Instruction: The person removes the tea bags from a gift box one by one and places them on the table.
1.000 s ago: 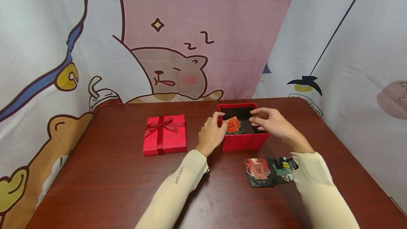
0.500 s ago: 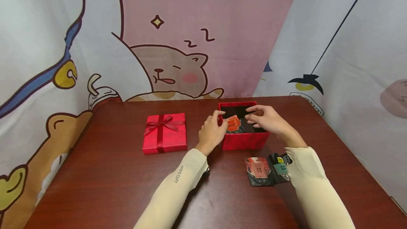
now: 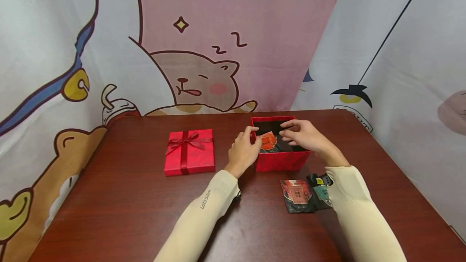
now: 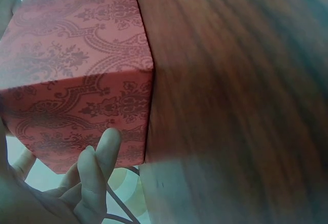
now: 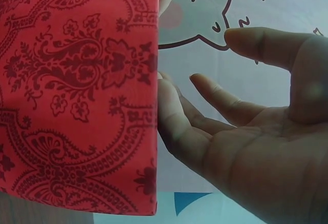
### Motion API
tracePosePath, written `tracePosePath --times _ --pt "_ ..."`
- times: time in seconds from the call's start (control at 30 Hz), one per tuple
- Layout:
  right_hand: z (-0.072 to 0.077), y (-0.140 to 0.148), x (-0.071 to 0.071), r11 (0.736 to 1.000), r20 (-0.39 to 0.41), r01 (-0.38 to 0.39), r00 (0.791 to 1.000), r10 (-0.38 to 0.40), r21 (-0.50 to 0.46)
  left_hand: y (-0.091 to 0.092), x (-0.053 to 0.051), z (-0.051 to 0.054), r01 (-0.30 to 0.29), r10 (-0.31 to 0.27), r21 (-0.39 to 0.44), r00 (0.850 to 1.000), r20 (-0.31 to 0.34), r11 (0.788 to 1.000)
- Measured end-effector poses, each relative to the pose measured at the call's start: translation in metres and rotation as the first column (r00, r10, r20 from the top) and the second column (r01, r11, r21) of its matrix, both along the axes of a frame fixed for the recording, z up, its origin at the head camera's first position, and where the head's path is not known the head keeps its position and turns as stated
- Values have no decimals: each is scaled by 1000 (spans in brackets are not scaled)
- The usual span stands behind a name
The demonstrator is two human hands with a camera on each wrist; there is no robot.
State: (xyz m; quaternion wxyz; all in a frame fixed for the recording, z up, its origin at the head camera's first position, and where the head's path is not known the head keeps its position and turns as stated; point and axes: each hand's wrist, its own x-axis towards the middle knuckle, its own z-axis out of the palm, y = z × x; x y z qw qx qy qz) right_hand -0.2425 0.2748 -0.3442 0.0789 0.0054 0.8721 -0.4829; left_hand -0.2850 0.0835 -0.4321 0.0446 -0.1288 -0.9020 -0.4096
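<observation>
A red patterned gift box (image 3: 282,161) stands uncovered toward the far right of the table, its inside dark. Inside, at the left, lies a black packet with an orange label (image 3: 268,140). My left hand (image 3: 242,148) holds the box's left rim, thumb and forefinger over the edge; the left wrist view has other fingers (image 4: 108,149) bent beside the patterned wall. Over the right side of the opening is my right hand (image 3: 303,136), fingers spread apart. In the right wrist view nothing shows between its thumb (image 5: 261,44) and fingers, and the rim hides some fingertips.
On the table (image 3: 145,213) left of the box lies a red lid (image 3: 198,157) with a ribbon bow. Nearer me are a packet with a pinkish label (image 3: 297,195) and one with a green label (image 3: 322,192), partly under my right sleeve. A printed curtain (image 3: 273,43) hangs behind.
My right hand has shifted a little left, further over the box opening, and then stayed nearly still. The left hand, the lid and the packets keep their places.
</observation>
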Motion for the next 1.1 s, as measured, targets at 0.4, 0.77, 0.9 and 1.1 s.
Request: tracePosePath --times 0.4,0.77,0.9,1.1 --pt "-2 -2 -4 1000 18 -6 1000 6 -6 -1 0 2 4 -5 1 1000 9 1000" --pt "-8 -4 -8 1000 33 -2 999 3 -16 0 0 -1 8 -8 28 1000 6 1000" --pt "-10 -5 -9 1000 32 -5 999 6 -18 0 0 -1 4 -4 27 1000 0 1000" --pt "-12 -7 -11 1000 29 -3 1000 3 -12 0 0 -1 5 -5 17 1000 -6 1000"
